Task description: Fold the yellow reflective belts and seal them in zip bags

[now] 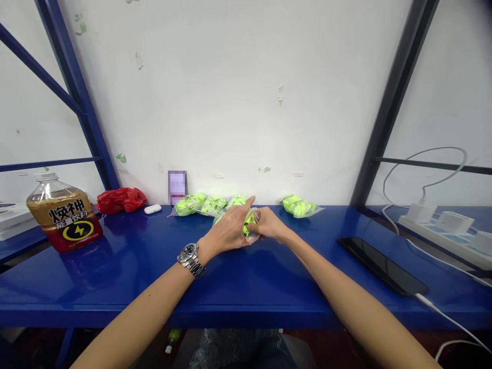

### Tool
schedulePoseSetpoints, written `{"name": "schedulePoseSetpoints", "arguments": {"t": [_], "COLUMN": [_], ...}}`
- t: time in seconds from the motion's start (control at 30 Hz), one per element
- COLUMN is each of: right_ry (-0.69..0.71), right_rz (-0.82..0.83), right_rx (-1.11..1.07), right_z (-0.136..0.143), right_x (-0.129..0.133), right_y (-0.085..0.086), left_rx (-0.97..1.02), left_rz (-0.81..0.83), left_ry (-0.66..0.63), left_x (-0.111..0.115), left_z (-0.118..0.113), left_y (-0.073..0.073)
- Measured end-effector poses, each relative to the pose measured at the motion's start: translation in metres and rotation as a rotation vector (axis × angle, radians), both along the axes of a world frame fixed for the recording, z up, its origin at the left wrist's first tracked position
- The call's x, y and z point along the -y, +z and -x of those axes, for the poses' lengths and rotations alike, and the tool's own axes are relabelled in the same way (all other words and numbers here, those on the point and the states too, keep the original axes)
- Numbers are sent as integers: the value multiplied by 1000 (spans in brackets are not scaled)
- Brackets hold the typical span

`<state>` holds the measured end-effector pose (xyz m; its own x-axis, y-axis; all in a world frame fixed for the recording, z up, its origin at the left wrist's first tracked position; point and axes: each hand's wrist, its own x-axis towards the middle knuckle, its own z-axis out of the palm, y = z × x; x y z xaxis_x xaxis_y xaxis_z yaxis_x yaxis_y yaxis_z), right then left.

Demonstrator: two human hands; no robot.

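A clear plastic bag with folded neon-yellow reflective fabric (250, 223) is between my two hands, just above the blue tabletop. My left hand (229, 225), with a metal watch on the wrist, is closed around the bag's left side, its thumb pointing up. My right hand (269, 224) pinches the bag's right edge with curled fingers. Part of the bag is hidden behind the left hand. Similar bagged neon bundles lie by the wall: one at the left (190, 204), another beside it (213, 205), one partly behind my left hand (237, 200), and one at the right (298, 206).
On the blue table (246, 287) stand a large drink bottle (67, 215), a red plastic bag (121, 200), a white earbud case (152, 209) and an upright phone (177, 185). A black phone (382, 265) on a cable lies right, near a power strip (446, 236).
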<state>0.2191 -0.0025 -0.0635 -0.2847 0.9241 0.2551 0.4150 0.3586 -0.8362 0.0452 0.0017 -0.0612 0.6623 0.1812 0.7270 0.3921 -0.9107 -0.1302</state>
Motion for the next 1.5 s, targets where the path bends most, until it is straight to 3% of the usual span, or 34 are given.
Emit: {"name": "schedulePoseSetpoints", "arguments": {"t": [0.07, 0.2, 0.27, 0.37, 0.53, 0.6, 0.67, 0.8, 0.9, 1.0, 1.17, 1.37, 1.5], "right_ry": [-26, 177, 213, 134, -167, -220, -144, 267, 340, 282, 236, -84, -241], "right_rz": [-26, 1, 53, 55, -185, -220, -151, 207, 352, 261, 48, -230, -282], "right_rx": [66, -3, -35, 10, 227, 218, 161, -8, -122, -108, 11, 180, 236], "right_z": [0, -4, -4, 1, 19, 22, 18, -8, -21, -18, -2, 15, 24], "right_x": [0, 7, 9, 7, -4, -6, -6, 2, 10, 13, 3, -1, 1], "right_y": [0, 7, 8, 2, -16, -19, -17, 1, 15, 18, -1, -18, -20], "left_rx": [0, 36, 53, 44, -101, -142, -116, 9, 55, 59, -15, -75, -115], "left_rz": [-47, -14, 13, 5, -66, -73, -64, -53, -66, -89, -132, -134, -133], "left_ry": [-10, -34, -45, -47, -34, -25, -22, -29, -33, -47, -71, -27, -41], "left_x": [2, 1, 0, 1, 8, 9, 7, -2, -7, -7, -1, 9, 11], "left_z": [-2, -3, -1, -2, -7, -8, -7, -3, -2, -1, -3, -6, -6], "left_y": [-1, -1, -1, -2, -4, -5, -5, -7, -9, -10, -8, -5, -7]}}
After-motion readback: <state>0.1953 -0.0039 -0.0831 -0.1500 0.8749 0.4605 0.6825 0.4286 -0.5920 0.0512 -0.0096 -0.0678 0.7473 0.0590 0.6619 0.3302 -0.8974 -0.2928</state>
